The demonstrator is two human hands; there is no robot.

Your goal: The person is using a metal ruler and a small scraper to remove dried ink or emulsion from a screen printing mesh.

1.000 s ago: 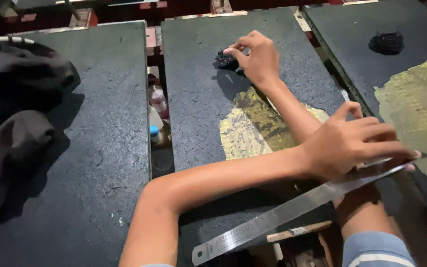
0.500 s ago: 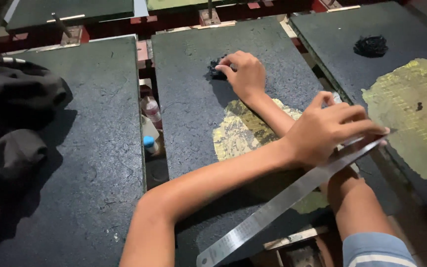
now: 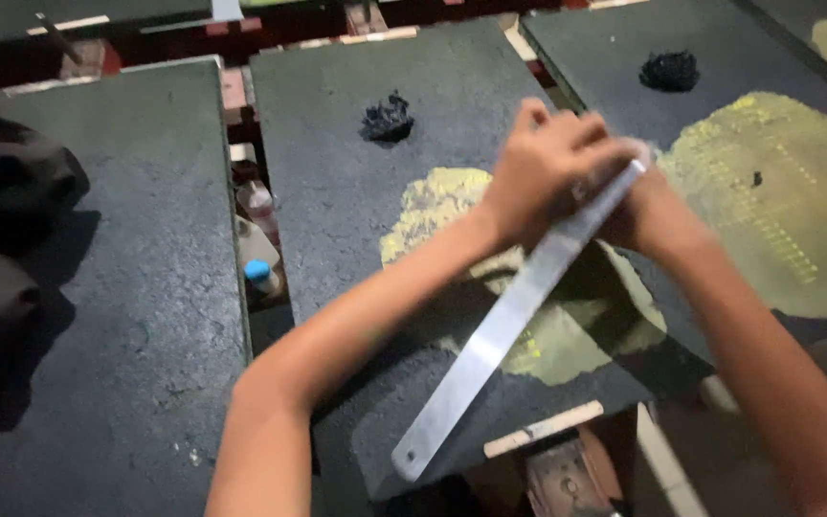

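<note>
Both my hands meet over the middle tabletop point(image 3: 337, 191), left hand point(image 3: 538, 172) closed round the ruler point(image 3: 509, 316) top, right hand point(image 3: 648, 206) hidden, grip unclear; best keep ruler flat and steady

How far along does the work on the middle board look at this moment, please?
Done: yellow residue already marks the middle board. In hand: both the left hand and right hand grip a metal ruler above it. Left: the black wad lies untouched.

Left hand point(image 3: 540, 172) curls in a closed grip, crossing over the right hand point(image 3: 645, 206), both forearms extended.
</note>
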